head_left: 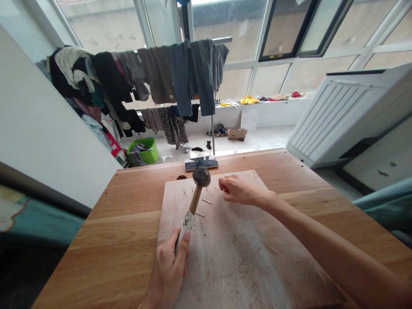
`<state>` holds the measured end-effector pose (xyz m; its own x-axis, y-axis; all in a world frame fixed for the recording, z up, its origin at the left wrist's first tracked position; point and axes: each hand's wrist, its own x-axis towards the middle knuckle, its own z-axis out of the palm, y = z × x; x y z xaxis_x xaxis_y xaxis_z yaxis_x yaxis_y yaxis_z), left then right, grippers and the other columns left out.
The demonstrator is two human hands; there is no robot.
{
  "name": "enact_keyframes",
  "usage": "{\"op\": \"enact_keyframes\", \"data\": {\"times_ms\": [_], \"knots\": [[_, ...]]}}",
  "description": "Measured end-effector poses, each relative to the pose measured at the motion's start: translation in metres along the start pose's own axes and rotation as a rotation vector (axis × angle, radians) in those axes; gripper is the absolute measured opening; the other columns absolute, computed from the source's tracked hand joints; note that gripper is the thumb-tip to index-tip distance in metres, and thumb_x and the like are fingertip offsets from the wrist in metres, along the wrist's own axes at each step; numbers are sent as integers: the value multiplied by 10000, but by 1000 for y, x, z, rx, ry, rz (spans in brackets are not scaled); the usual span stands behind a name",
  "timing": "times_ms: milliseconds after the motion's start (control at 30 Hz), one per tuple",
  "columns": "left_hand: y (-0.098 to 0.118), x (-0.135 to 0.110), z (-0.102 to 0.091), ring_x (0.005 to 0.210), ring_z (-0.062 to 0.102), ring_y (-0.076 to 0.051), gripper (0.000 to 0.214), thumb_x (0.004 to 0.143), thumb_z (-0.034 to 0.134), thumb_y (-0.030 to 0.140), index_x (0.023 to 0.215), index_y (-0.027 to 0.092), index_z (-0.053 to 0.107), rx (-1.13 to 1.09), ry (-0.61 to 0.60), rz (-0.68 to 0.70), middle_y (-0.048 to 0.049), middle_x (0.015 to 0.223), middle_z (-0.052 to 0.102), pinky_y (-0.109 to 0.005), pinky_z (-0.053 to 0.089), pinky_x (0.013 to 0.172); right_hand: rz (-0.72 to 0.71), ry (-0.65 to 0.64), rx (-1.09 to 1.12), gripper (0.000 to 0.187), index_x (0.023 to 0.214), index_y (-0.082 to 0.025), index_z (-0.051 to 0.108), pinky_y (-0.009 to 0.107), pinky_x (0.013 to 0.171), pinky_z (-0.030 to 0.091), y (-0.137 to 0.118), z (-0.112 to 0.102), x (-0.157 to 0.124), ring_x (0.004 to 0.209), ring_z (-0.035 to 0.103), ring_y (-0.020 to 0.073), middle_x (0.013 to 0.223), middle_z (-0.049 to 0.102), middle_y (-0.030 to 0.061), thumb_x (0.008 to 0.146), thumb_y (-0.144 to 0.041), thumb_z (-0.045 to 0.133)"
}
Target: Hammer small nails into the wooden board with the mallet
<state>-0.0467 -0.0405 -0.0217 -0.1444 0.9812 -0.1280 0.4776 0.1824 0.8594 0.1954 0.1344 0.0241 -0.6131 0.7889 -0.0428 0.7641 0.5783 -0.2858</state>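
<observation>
Left hand (169,268) grip clamped on wooden-handled hammer (196,195), right hand (240,190) fingertips pinched together over pale worn board (244,253)

Hammer (197,193) in left hand (169,270)

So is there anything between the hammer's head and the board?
Nothing visible. The hammer, held in the left hand, hangs over the board. Loose nails lie nearby; the right hand is beside it.

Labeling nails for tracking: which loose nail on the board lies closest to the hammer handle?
The nail lying flat just right of the hammer handle, mid-shaft. The other loose nails lie farther right or lower on the wooden board.
</observation>
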Motion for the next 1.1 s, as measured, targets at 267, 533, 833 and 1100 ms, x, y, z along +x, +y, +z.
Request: {"op": "enact_keyframes", "data": {"times_ms": [267, 533, 833, 1100], "knots": [[1, 0, 0, 394, 504, -143, 559, 927, 429, 743, 732, 226, 511, -18, -20, -14, 53, 424, 469, -229, 403, 462, 0, 189, 200, 160, 843, -187, 568, 258, 666, 357, 13, 18, 9, 733, 556, 157, 831, 640, 34, 735, -70, 574], [0, 0, 0, 390, 490, -133, 560, 942, 407, 732, 728, 225, 513, 1, -23, 0, 55, 424, 462, -222, 394, 458, -56, 239, 210, 199, 862, -167, 593, 250, 664, 359, 14, 17, 10, 697, 533, 139, 796, 616, 19, 736, -13, 582], [-3, 1, 0, 385, 485, -133, 551, 947, 422, 719, 704, 230, 498, 9, -21, 6, 53, 414, 470, -222, 394, 461, -113, 243, 179, 205, 892, -160, 633, 261, 672, 393, 12, 21, 15, 697, 545, 140, 805, 654, 33, 759, -5, 608], [0, 0, -1, 382, 473, -118, 552, 955, 429, 708, 732, 214, 535, -33, -38, 6, 60, 423, 457, -209, 383, 450, -46, 358, 511, 320, 1117, -176, 618, 271, 700, 514, 10, 44, 18, 716, 668, 143, 850, 733, 25, 817, -66, 602]]}}
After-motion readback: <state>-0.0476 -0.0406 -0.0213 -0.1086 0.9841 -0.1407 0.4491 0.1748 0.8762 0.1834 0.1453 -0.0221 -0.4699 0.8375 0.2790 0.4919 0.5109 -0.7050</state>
